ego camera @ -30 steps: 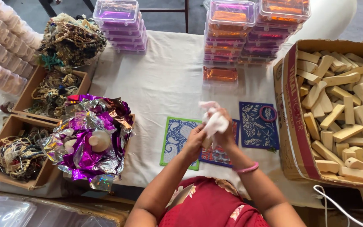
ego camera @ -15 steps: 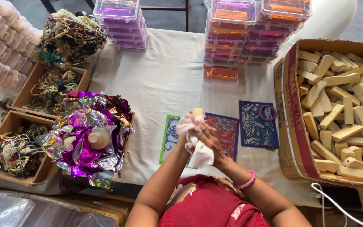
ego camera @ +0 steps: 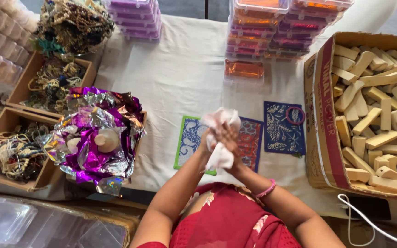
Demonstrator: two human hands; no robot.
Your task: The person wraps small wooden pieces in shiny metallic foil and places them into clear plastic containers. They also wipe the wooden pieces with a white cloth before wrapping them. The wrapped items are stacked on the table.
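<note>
Hands: left hand (ego camera: 213,146) and right hand (ego camera: 229,143) are pressing together, both clutching 1 white cloth (ego camera: 220,120) between them.
Cloth: it is bunching above and below the palms, held over the table (ego camera: 180,78).
Mats: 3 patterned mats (ego camera: 283,127) are lying flat beneath the hands.
Box: a cardboard box (ego camera: 323,115) of wooden blocks (ego camera: 377,110) is sitting at right.
Foil: purple foil (ego camera: 95,138) is lying at left.

Two hands, the left hand (ego camera: 213,146) and the right hand (ego camera: 230,142), squeeze a white cloth (ego camera: 221,138) together. They are over the patterned cards (ego camera: 281,128) near the table's (ego camera: 180,73) front edge.
</note>
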